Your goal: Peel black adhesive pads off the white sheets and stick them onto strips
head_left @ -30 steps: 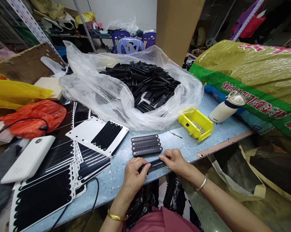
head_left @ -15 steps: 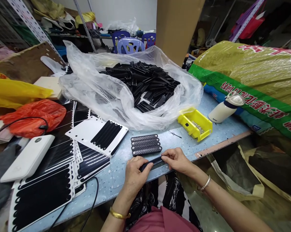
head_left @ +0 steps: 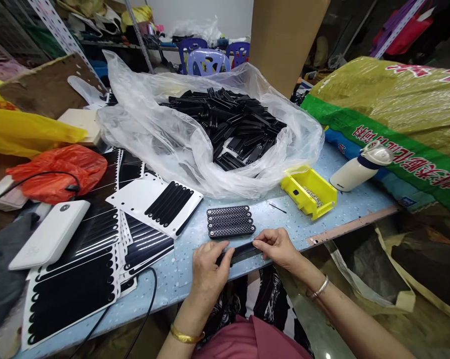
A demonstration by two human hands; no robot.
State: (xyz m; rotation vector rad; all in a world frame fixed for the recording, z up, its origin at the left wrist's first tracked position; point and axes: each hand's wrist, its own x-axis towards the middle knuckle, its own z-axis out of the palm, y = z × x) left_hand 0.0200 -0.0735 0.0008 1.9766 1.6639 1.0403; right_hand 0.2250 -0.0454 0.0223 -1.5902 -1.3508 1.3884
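Fingers (head_left: 225, 255) of the left hand (head_left: 208, 271) pinched one end of a single black strip (head_left: 241, 251). Those of the right hand (head_left: 277, 247) pinched the other end, holding it at the counter's (head_left: 322, 219) near edge. Each wrist bore one bangle, two in all. Just beyond the strip lay four perforated grilles (head_left: 231, 222), side by side and touching. Right of them sat one yellow bin (head_left: 309, 192) and one white bottle (head_left: 359, 167) on its side. To the left lay one white sheet (head_left: 155, 202) carrying black strips, and one power bank (head_left: 51, 234). Behind, one clear bag (head_left: 153, 129) held a heap of black parts too many to count.
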